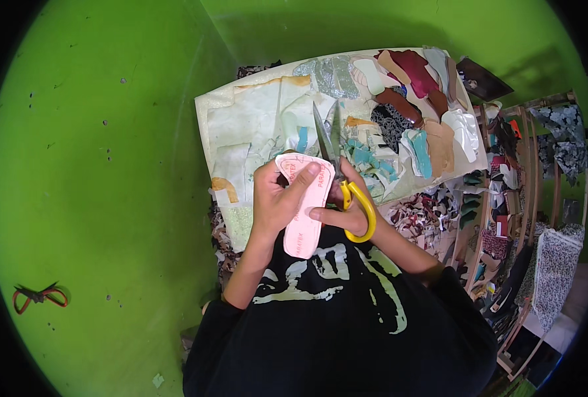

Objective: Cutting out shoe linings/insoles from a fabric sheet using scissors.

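Observation:
My left hand [272,198] grips a pale pink insole-shaped piece [304,231], its thumb lying across the upper part. Red print covers the piece, and a drawn line runs inside its edge. My right hand [351,215] holds a pair of scissors [373,221] with yellow handles, its thumb also resting on the piece's right edge. The scissors' blades point away from me and stand apart, just beyond the piece's upper right side. Some fingers of both hands are hidden behind the piece and the handles.
Before me a pale work table [208,132] bears white sheets, teal and white scraps [373,162], and cut pieces in brown, maroon and black [393,126]. Scraps lie heaped below its right side [426,218]. A wooden rack [529,192] holds materials at right. Red-handled scissors [39,296] are against the green surface at left.

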The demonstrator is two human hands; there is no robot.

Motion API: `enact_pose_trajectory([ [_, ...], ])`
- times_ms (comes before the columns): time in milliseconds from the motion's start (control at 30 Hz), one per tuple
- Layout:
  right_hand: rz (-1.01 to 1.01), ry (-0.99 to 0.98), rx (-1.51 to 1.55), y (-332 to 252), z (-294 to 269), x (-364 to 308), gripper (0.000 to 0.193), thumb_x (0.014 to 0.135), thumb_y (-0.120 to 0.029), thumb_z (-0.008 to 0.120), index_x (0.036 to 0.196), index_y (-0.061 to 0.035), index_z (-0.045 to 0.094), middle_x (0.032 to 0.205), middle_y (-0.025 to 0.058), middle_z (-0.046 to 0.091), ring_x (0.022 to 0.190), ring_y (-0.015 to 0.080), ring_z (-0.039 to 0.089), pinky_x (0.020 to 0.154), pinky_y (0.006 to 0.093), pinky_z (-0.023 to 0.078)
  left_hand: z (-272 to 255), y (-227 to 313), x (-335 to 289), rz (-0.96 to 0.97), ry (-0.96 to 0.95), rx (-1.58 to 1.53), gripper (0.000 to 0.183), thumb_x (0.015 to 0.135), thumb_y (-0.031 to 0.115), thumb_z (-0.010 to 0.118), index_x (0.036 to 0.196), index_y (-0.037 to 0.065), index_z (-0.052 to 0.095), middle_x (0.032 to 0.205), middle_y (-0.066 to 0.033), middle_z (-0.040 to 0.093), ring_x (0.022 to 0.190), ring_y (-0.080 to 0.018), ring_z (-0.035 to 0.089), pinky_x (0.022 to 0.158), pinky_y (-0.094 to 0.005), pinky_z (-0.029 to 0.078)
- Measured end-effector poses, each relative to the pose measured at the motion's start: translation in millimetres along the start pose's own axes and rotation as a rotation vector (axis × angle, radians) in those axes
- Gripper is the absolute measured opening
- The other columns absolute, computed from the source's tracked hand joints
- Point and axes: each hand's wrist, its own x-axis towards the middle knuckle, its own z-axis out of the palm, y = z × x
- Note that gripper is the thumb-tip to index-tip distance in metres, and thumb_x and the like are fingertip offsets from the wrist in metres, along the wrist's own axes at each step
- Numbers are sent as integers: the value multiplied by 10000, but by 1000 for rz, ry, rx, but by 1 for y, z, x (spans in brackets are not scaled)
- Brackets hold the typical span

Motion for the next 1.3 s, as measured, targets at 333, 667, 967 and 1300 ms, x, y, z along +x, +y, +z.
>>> enact_pose_trajectory([
  [333, 193, 4, -182, -14, -51, -2, 591, 701, 23, 762, 1219, -50, 487, 829, -9, 566, 761, 81, 554, 702, 244, 453, -64, -6, 19, -297, -223, 195, 170, 804, 30, 795, 922, -22, 684, 760, -45, 697, 676, -69, 624, 608, -218, 480],
  [667, -41, 17, -621, -53, -79, 51, 539, 716, -216, 801, 1136, -55, 504, 900, 22, 552, 802, 75, 516, 696, 232, 437, -39, -57, 5, -493, -682, -166, 497, 843, 54, 745, 1279, -17, 518, 1095, -80, 662, 916, -124, 654, 789, -299, 555],
  [967, -93, 49, -303, -14, -34, -3, 802, 725, -667, 751, 1073, -36, 399, 847, 53, 555, 735, 128, 550, 642, 265, 454, -22, -16, 6, -226, 27, -442, 376, 866, 35, 663, 1195, -72, 517, 1021, -223, 683, 855, -309, 718, 722, -381, 618],
  [1300, 3, -102, -476, -50, -7, -15, 866, 647, -635, 831, 1036, -30, 348, 791, 89, 543, 624, 186, 576, 562, 317, 487, 1, 10, 1, 22, 103, -254, 288, 891, 38, 639, 1129, -75, 522, 998, -205, 659, 838, -283, 707, 709, -347, 599],
])
